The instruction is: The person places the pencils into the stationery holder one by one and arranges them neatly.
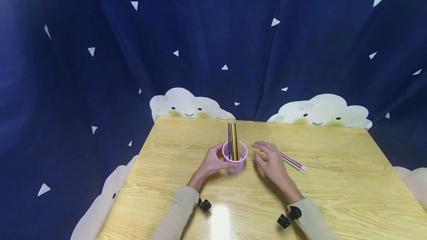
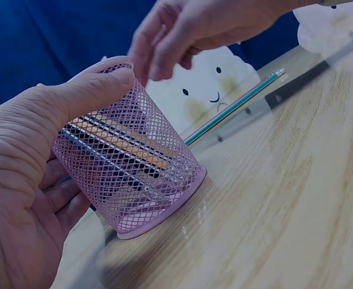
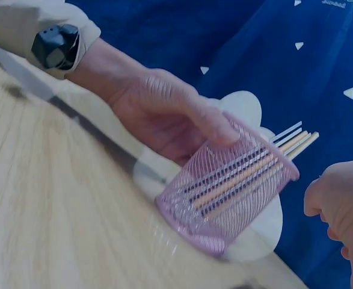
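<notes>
A navy curtain [image 1: 213,29] printed with white triangles and smiling clouds fills the background, and in front of it spreads the pale wood-grain table [image 1: 350,188]. Two light sleeves [image 1: 178,210] lead over the tabletop to the hands. The left hand [image 1: 213,161] is clamped on the cup from its left side, thumb across the near rim and fingers round the far wall, a hold that probably steadies it while leaving the mouth uncovered. The right hand [image 1: 271,161] sits just beside the cup without touching it, thumb and loosely bent fingers apart, with nothing visible in them. Between the hands is the pink mesh pencil cup [image 2: 134,159], seemingly standing on the table, around its middle. A black wrist camera [image 1: 290,216] sits at the right cuff, likely mounted there to face that hand's work. The black and yellow pencils [image 1: 234,140] rise well above the rim; they slant inside, presumably because so thin a bundle cannot fill the cup. The loose red and green pencils [image 1: 293,160] lie flat on the table just right of the right hand, which partly hides them in the head view.
</notes>
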